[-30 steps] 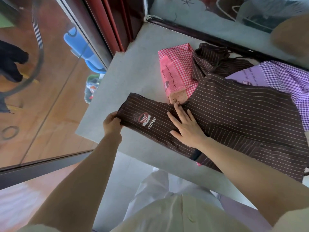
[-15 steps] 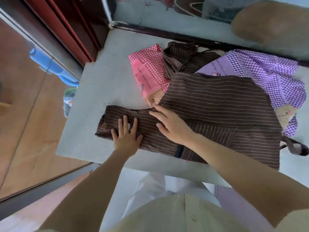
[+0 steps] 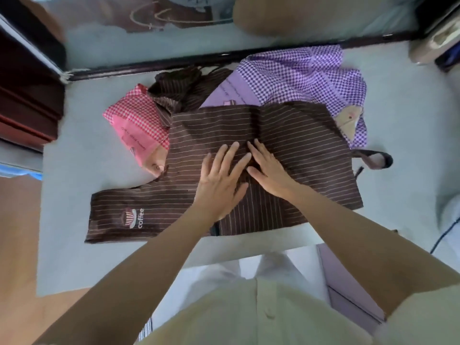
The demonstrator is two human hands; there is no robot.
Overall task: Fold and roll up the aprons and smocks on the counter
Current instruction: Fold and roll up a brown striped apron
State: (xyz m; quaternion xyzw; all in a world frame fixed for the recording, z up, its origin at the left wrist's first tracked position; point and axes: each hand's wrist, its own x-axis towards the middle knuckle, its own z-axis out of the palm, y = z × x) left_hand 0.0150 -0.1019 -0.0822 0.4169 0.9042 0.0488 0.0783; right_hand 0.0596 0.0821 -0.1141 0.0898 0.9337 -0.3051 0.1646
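Note:
A brown striped apron (image 3: 293, 135) with a "coffee" logo lies folded lengthwise across the grey counter (image 3: 82, 150), its bib end pointing left. My left hand (image 3: 221, 180) and my right hand (image 3: 268, 170) press flat on its middle, side by side, fingers straight and spread. Under it lie a pink checked smock (image 3: 135, 120) at the left, a purple checked smock (image 3: 301, 75) at the back right and another crumpled brown striped apron (image 3: 179, 89) behind.
A dark strap loop (image 3: 375, 159) sticks out at the apron's right side. A dark window frame (image 3: 174, 64) runs along the counter's back edge. Dark red woodwork (image 3: 27, 100) stands at the left. The counter's front edge is close to my body.
My left hand slid right from the bib end to the apron's middle, beside my right hand. The coffee logo shows again. The view shifted right.

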